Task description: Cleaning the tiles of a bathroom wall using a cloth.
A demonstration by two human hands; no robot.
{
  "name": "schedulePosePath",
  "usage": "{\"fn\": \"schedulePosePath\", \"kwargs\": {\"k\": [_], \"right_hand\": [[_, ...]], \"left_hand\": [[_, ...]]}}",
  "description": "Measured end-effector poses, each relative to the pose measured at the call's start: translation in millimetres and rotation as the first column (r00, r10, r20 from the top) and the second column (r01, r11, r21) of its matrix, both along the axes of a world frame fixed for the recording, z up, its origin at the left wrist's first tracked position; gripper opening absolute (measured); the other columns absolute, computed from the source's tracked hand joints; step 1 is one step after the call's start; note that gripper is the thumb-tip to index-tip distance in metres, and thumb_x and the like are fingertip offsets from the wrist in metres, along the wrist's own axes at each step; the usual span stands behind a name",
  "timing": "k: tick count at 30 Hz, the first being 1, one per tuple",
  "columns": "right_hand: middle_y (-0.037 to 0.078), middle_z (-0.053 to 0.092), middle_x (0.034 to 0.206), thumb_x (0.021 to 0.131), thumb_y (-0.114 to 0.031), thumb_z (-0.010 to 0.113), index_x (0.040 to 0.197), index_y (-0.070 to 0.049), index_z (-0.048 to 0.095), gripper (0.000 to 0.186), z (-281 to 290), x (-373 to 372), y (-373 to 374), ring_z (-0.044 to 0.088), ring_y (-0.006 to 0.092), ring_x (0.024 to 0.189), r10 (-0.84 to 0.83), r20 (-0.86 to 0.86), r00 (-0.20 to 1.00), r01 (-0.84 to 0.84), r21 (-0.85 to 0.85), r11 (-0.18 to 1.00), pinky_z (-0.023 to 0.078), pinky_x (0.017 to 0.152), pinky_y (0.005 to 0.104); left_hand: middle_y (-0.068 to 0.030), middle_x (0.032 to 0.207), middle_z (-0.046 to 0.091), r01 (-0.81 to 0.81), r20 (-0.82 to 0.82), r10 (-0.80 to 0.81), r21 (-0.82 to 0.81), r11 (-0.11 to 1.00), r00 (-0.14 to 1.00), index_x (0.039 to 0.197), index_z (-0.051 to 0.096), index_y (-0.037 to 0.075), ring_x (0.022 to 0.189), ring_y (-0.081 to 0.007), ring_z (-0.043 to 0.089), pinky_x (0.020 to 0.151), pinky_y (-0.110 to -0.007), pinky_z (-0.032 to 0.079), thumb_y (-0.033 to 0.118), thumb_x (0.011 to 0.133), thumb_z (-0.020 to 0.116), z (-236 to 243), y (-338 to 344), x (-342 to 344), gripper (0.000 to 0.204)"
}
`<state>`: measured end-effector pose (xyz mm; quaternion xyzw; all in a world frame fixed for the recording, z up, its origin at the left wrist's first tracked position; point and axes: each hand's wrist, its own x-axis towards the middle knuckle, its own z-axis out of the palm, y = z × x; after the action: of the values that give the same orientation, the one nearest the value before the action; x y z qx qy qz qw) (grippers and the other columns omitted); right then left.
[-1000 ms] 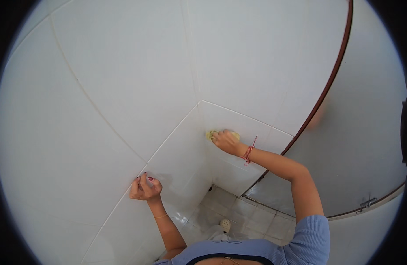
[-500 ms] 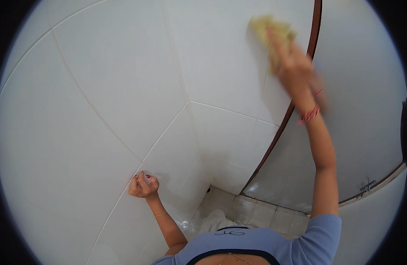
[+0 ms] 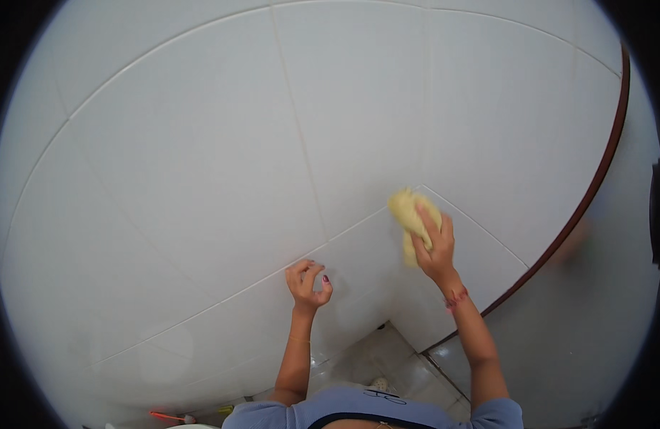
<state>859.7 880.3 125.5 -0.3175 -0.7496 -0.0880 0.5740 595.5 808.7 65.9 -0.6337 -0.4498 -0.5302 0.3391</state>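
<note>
Sponge [image 3: 413, 218], yellow, looking soft, light and easily squashed, is best gripped across its bunched middle, and the right hand [image 3: 433, 247] clasps it so, pressing it to the white tiled wall [image 3: 201, 157] near the corner, while the left hand [image 3: 308, 282], loosely curled and empty, rests against the tiles.

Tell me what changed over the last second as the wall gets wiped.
The right hand, with the yellow sponge in its fingers, swept from the mid wall up toward the brown door frame, then came back down to the tile near the corner. The left hand stayed braced, loosely curled, on the white tiled wall.
</note>
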Motion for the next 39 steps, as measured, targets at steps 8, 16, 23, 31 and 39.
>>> {"fn": "schedulePosePath", "kwargs": {"k": [8, 16, 23, 31, 39], "right_hand": [[0.022, 0.044, 0.114, 0.077, -0.019, 0.062, 0.128, -0.002, 0.043, 0.057, 49.2, -151.7, 41.2, 0.048, 0.0321, 0.094, 0.041, -0.665, 0.745, -0.061, -0.007, 0.998, 0.041, 0.082, 0.0381], [0.0, 0.05, 0.076, 0.082, -0.023, 0.056, 0.116, -0.024, 0.059, 0.034, 18.1, -288.0, -93.2, 0.04, 0.0116, 0.058, 0.27, 0.085, 0.959, -0.275, 0.504, 0.818, 0.034, 0.051, 0.0248], [0.02, 0.053, 0.107, 0.083, -0.025, 0.055, 0.126, -0.007, 0.047, 0.047, 91.2, -206.8, 0.7, 0.051, 0.0315, 0.094, 0.114, -0.485, 0.867, 0.008, 0.242, 0.97, 0.042, 0.082, 0.0416], [0.015, 0.057, 0.089, 0.078, -0.016, 0.06, 0.105, 0.003, 0.057, 0.033, 149.5, -207.3, 14.5, 0.055, 0.0297, 0.081, -0.002, -0.77, 0.638, 0.072, 0.057, 0.996, 0.045, 0.073, 0.0384], [0.004, 0.056, 0.077, 0.066, -0.02, 0.064, 0.108, -0.011, 0.064, 0.043, 148.1, -258.8, -67.7, 0.049, 0.0216, 0.059, 0.145, 0.241, 0.96, -0.274, 0.681, 0.679, 0.044, 0.053, 0.0335]], "left_hand": [[-0.0142, 0.084, 0.049, -0.246, 0.158, 0.254, -0.067, 0.967, 0.954, 0.076, 0.056, 0.0, 0.078, -0.0265, 0.049, 0.068, -0.035, 0.042, 0.006, 0.07, 0.047, 10.9, -130.7, -80.6, 0.012], [-0.0122, 0.085, 0.044, -0.433, 0.381, 0.296, 0.349, 0.831, 0.876, 0.075, 0.053, 0.001, 0.076, -0.0233, 0.043, 0.065, -0.032, 0.038, 0.019, 0.077, 0.039, 21.9, -116.7, -129.4, 0.023], [-0.0105, 0.076, 0.048, -0.452, 0.162, 0.424, 0.234, 0.861, 0.891, 0.071, 0.056, 0.003, 0.069, -0.0223, 0.044, 0.064, -0.033, 0.036, 0.025, 0.07, 0.042, 44.5, -141.3, -166.4, 0.026], [-0.0076, 0.065, 0.05, -0.407, 0.096, 0.396, 0.222, 0.886, 0.913, 0.065, 0.056, 0.006, 0.061, -0.0221, 0.043, 0.058, -0.032, 0.033, 0.028, 0.067, 0.043, 42.3, -132.4, -161.8, 0.026], [-0.0072, 0.062, 0.049, -0.365, 0.117, 0.347, 0.227, 0.903, 0.931, 0.062, 0.055, 0.006, 0.057, -0.0216, 0.041, 0.054, -0.032, 0.032, 0.023, 0.065, 0.042, 44.9, -135.2, -160.2, 0.021]]}}
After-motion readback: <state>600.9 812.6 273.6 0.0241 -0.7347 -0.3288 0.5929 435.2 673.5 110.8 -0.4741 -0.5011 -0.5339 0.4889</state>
